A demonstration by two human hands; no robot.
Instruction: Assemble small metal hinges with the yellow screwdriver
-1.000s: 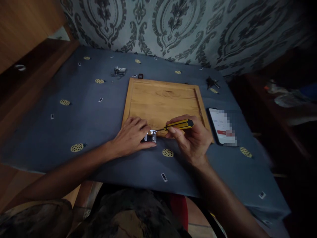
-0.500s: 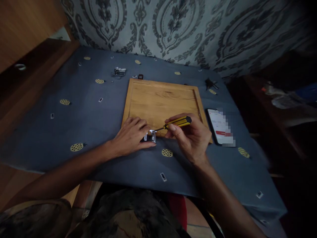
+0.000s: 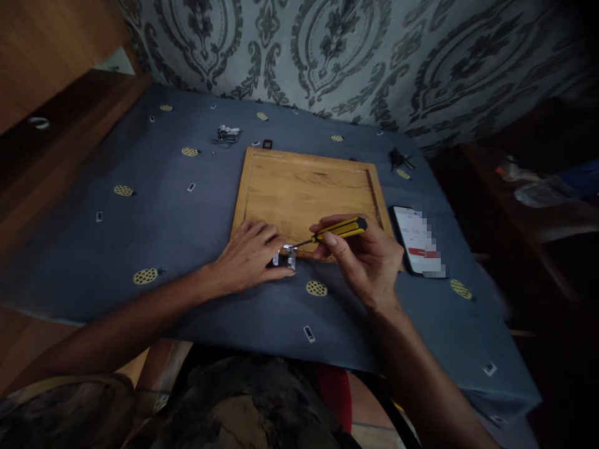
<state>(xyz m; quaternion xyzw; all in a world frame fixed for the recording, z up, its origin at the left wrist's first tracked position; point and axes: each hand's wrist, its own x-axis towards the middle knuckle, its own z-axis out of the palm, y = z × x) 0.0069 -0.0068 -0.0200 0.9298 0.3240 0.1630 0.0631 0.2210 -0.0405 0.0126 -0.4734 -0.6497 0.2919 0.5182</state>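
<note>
A framed wooden panel (image 3: 309, 193) lies on the cloth in front of me. At its near edge is a small shiny metal fitting (image 3: 291, 259), whose exact kind I cannot make out. My left hand (image 3: 250, 252) is closed on this fitting, its fingers over the panel's near edge and its thumb along the fitting's near side. My right hand (image 3: 362, 259) grips a yellow and black screwdriver (image 3: 344, 229) by the handle. The screwdriver slants down to the left, its tip at the metal fitting. Fingers partly hide the fitting.
A phone (image 3: 418, 242) lies right of the panel. Small metal parts (image 3: 227, 135) sit at the back left, and a dark object (image 3: 400, 158) at the back right. A patterned blue cloth (image 3: 154, 231) covers the table, with a patterned wall (image 3: 269, 50) behind.
The screwdriver handle and my right hand have shifted slightly to the right, with the tip still at the fitting. My left hand keeps its place at the panel's edge.
</note>
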